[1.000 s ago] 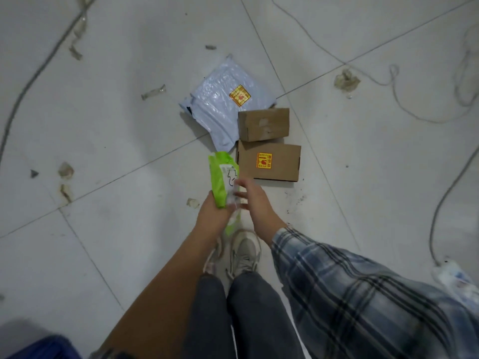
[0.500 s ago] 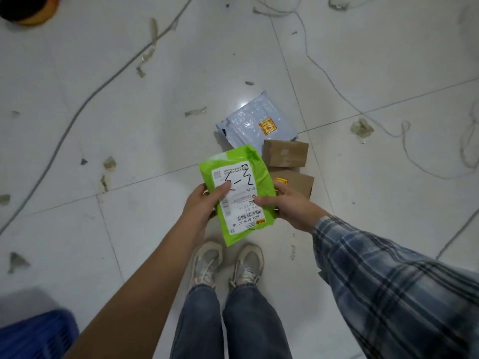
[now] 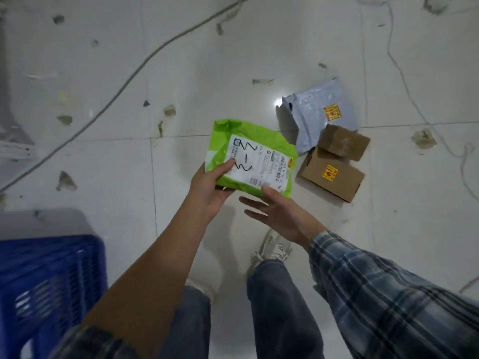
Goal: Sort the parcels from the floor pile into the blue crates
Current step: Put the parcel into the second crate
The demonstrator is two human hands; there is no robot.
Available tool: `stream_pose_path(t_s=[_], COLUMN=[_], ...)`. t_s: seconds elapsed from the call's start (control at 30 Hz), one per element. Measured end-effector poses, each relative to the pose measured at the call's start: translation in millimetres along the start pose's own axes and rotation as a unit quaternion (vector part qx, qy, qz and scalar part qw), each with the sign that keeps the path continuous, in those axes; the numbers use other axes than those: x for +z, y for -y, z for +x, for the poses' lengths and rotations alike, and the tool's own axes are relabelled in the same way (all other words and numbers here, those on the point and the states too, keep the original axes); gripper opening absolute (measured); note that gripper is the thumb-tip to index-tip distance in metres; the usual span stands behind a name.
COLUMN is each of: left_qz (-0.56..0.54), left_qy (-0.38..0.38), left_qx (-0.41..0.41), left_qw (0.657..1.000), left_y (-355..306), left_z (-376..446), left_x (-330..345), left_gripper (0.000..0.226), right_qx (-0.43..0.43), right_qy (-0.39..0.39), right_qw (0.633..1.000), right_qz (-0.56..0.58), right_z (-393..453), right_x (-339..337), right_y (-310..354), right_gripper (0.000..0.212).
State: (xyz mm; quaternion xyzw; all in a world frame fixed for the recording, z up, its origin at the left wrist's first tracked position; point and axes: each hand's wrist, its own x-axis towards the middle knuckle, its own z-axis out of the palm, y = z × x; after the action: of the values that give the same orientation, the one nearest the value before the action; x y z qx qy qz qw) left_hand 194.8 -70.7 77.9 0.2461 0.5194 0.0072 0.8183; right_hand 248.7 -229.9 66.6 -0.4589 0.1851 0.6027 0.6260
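Holding the green poly mailer (image 3: 250, 158) in my left hand (image 3: 210, 193), thumb pinched over the white shipping label w/ fingers underneath; it's up in the air above the floor, just left of the pile. Right hand (image 3: 281, 212) is spread flat, fingers straight, thumb tip at the mailer's near edge, gripping nothing.

Handling, my guess: mailer looks light & soft, crinkled film, prob slippery, so I'd keep the grip at the edge near the label where it's flatter, maybe w/ the right hand supporting from below. Not obviously fragile.

On the floor nearby: a grey poly bag (image 3: 320, 117) w/ a yellow sticker, a small cardboard box (image 3: 343, 142) on/against a larger cardboard box (image 3: 331, 176). Blue crate (image 3: 49, 278) sits at lower left, well apart from the pile.

Surface is pale glossy tile floor (image 3: 85, 164), scuffed, w/ tape scraps & loose cables (image 3: 145, 60) trailing across: trip risk.
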Motion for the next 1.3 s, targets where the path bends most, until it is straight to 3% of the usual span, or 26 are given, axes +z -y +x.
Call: stream_pose_path(t_s=[0.13, 0.2, 0.3, 0.4, 0.47, 0.57, 0.7, 0.8, 0.93, 1.0, 1.2, 1.3], left_qz=[0.079, 0.097, 0.084, 0.146, 0.176, 0.108, -0.117, -0.250, -0.348, -0.342, -0.200, -0.133], left_qy=[-0.041, -0.053, -0.071, -0.059, -0.064, -0.114, -0.190, -0.274, -0.348, -0.398, -0.498, -0.558], left_qx=[0.040, 0.062, 0.095, 0.126, 0.130, 0.162, 0.231, 0.242, 0.233, 0.213, 0.118, 0.049], left_qw=[0.995, 0.992, 0.989, 0.979, 0.974, 0.974, 0.947, 0.897, 0.838, 0.824, 0.836, 0.818], left_y=[-13, -36, -79, -116, -131, -137, -116, -85, -43, -20, 55, 91], left_z=[-25, -34, -48, -74, -95, -125, -168, -199, -229, -240, -253, -250], left_x=[-65, -100, -157, -217, -255, -314, -383, -426, -480, -505, -553, -563], left_gripper=[0.024, 0.030, 0.032, 0.027, 0.027, 0.017, 0.013, 0.017, 0.017, 0.022, 0.011, 0.035], right_qx=[-0.037, -0.043, -0.015, 0.023, 0.037, 0.053, 0.112, 0.168, 0.176, 0.155, 0.113, 0.108], right_qy=[-0.053, -0.053, -0.017, 0.027, 0.052, 0.094, 0.169, 0.220, 0.220, 0.218, 0.268, 0.280], right_qw=[0.993, 0.994, 1.000, 0.983, 0.972, 0.971, 0.952, 0.899, 0.845, 0.787, 0.594, 0.567], right_qz=[0.094, 0.081, -0.022, -0.179, -0.225, -0.214, -0.230, -0.338, -0.455, -0.557, -0.750, -0.767], right_z=[12, 20, 31, 44, 53, 68, 83, 81, 81, 81, 89, 80], right_x=[55, 84, 138, 194, 234, 296, 368, 404, 433, 444, 449, 442], right_y=[-30, -36, -43, -54, -65, -95, -170, -244, -323, -350, -418, -454], right_gripper=[0.039, 0.036, 0.036, 0.041, 0.044, 0.043, 0.034, 0.032, 0.025, 0.021, 0.022, 0.030])
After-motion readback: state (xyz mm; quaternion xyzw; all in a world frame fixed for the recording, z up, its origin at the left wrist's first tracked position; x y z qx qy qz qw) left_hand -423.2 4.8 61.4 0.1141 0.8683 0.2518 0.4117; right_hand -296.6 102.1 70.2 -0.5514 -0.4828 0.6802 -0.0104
